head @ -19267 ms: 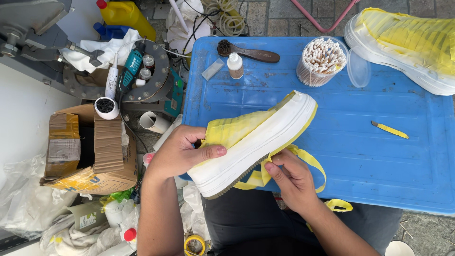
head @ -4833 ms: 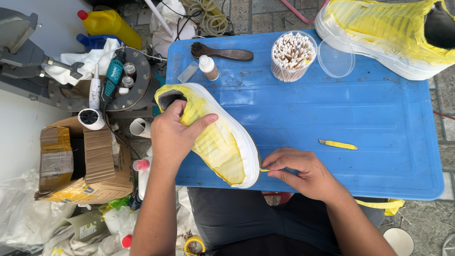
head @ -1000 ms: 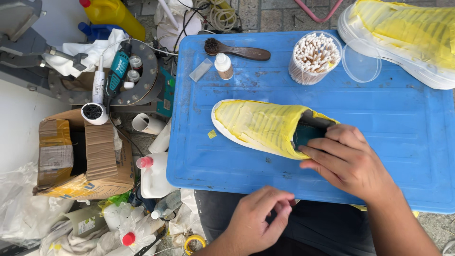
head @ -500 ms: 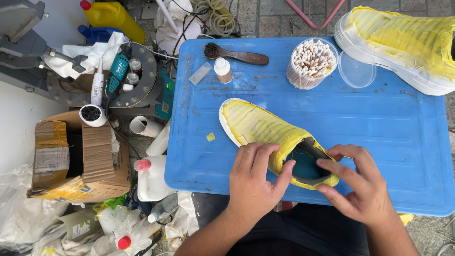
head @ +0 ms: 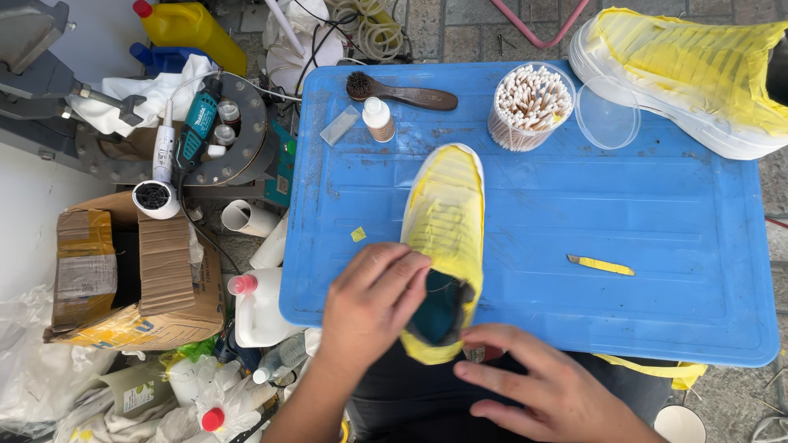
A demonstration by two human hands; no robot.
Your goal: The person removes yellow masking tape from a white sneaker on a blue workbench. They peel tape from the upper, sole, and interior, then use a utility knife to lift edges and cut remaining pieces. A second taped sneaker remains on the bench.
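Note:
A white-soled shoe wrapped in yellow masking tape [head: 447,213] lies on the blue plastic table [head: 657,213], toe pointing away from me and its dark opening at the near edge. My left hand [head: 369,308] grips the left side of the collar, fingers reaching into the opening. My right hand [head: 550,390] lies just below the heel with fingers spread, its fingertips at the heel, holding nothing.
A small yellow knife [head: 601,265] lies to the right of the shoe. At the back are a cup of cotton swabs [head: 529,102], a clear lid [head: 607,123], a brush [head: 402,92], a small bottle [head: 378,119] and a second taped shoe [head: 689,74]. A cardboard box [head: 139,279] stands on the left.
The shoe has been turned from lying diagonally to pointing straight away from me. My right hand has slid off the collar to below the heel; my left hand stays on the collar.

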